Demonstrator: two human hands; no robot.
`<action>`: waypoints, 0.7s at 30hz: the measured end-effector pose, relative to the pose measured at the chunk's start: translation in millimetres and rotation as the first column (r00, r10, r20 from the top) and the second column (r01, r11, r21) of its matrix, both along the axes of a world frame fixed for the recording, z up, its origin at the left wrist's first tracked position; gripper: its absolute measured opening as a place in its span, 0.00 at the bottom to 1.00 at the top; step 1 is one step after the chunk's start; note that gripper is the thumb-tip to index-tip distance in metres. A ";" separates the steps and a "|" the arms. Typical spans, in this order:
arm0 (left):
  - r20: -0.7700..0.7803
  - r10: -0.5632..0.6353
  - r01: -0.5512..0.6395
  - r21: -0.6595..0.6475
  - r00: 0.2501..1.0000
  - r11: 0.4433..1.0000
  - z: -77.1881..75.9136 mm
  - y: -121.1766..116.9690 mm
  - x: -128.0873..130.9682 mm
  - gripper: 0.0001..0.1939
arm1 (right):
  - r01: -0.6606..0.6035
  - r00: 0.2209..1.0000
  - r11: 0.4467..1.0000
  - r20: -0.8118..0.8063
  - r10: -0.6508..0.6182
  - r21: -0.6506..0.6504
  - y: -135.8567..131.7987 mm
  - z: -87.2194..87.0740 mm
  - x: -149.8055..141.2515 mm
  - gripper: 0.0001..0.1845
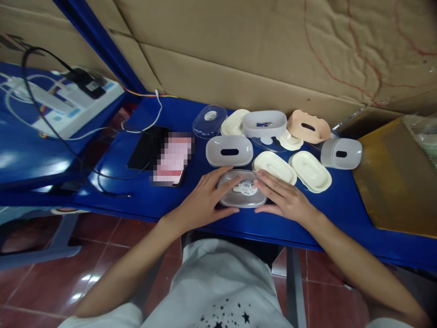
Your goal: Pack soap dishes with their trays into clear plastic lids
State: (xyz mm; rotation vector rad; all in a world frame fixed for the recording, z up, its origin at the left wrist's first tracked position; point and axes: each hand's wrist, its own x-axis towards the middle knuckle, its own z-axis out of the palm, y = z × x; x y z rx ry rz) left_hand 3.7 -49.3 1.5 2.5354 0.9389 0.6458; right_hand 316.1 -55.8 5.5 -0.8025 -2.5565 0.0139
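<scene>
At the table's front edge, an oval grey plastic box [244, 200] with a see-through lid lies between my two hands. A round-edged white label [246, 187] with a barcode shows on the lid. My left hand [206, 198] grips its left end, with the index finger laid over the lid and the thumb at the near side. Around the right end curves my right hand [285, 196], fingertips on the lid by the label. Just behind it are a grey oval shell with a slot [212, 157] and two cream oval trays [275, 169], [310, 171].
Farther back sit a clear lid [209, 122], another grey shell [264, 122], a peach shell [309, 127] and more cream parts. A grey shell [341, 154] lies on its side near a brown carton [396, 177]. Left are a phone [174, 159], cables and a power strip [78, 109].
</scene>
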 end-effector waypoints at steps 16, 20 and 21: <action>-0.149 0.335 -0.289 0.265 0.930 0.920 23.3 -2.8 -16.6 0.34 | 0.194 0.976 0.981 0.102 -0.190 -0.024 1.9 8.0 -10.0 0.39; -0.130 0.419 -0.371 0.286 0.899 0.884 23.2 -4.5 -16.4 0.35 | 0.304 0.950 0.952 0.080 -0.301 -0.030 5.8 13.1 7.5 0.21; -0.120 0.437 -0.389 0.292 0.892 0.874 22.8 -6.1 -14.6 0.36 | 0.301 0.951 0.953 0.082 -0.297 -0.041 6.1 14.2 10.3 0.18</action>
